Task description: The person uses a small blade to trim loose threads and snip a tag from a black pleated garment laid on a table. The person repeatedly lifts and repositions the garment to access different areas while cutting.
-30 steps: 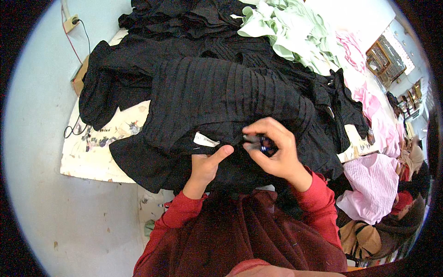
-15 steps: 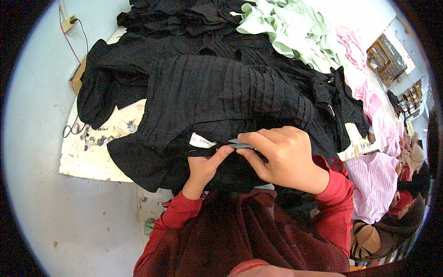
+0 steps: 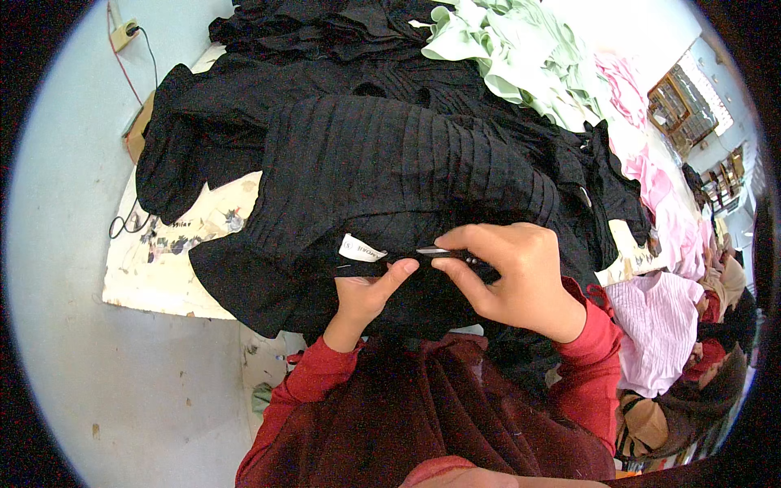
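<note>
A black pleated garment lies spread on the table in front of me, with a small white label at its near edge. My left hand pinches that edge just below the label, thumb on top and the other fingers hidden beneath the cloth. My right hand grips small thread snips between thumb and fingers. Their grey blades point left, a little apart from my left thumb tip. Whether a thread lies at the blades is too small to tell.
More black garments are heaped behind. Pale green cloth lies at the far right, pink cloth beyond it. Bare tabletop shows at left. A striped pink garment and another person's brown clothing are at right. A socket hangs on the wall.
My right hand has drawn the snips slightly right, away from my left thumb, and their blades have turned. My left hand and the label have shifted slightly right.
</note>
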`<state>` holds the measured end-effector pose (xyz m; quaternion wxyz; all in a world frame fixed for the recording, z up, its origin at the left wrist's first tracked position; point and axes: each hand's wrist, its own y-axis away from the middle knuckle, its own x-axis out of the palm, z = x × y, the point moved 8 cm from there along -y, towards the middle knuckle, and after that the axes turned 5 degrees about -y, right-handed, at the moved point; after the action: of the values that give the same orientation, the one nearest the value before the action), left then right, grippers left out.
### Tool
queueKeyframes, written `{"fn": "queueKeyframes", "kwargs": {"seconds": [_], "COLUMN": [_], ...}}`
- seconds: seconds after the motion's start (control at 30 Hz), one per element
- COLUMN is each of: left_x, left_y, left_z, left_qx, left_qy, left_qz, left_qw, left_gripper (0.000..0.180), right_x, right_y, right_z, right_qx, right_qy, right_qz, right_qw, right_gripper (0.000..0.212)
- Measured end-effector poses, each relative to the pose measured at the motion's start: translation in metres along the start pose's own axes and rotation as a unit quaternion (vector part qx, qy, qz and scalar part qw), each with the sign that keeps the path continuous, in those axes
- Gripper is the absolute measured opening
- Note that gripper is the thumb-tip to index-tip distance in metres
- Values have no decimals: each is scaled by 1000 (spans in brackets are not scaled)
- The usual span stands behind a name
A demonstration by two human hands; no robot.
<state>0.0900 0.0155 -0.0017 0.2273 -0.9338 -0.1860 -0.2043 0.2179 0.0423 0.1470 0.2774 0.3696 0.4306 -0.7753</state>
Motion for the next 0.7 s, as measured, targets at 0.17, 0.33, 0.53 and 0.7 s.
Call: {"fn": "queueKeyframes", "kwargs": {"seconds": [0.17, 0.33, 0.53, 0.7], "left_x": [5, 3, 2, 2], "left_y": [-1, 2, 2, 3], "left_z": [-3, 2, -4, -2], "left_qx": [27, 28, 2, 6], "left_qy": [14, -42, -22, -4], "left_qz": [21, 33, -18, -13], "left_qw": [999, 998, 1000, 1000], "left_gripper": [30, 28, 27, 24], "right_x": [12, 22, -30, 28], "right_y": [-7, -4, -5, 5], "right_z": [-8, -15, -31, 5], "right_qx": [-1, -20, 18, -85], "right_qy": [-95, -158, -79, -9], "right_qz": [-30, -60, -197, 4], "right_qw": [995, 985, 977, 996], "right_gripper": [33, 23, 23, 39]}}
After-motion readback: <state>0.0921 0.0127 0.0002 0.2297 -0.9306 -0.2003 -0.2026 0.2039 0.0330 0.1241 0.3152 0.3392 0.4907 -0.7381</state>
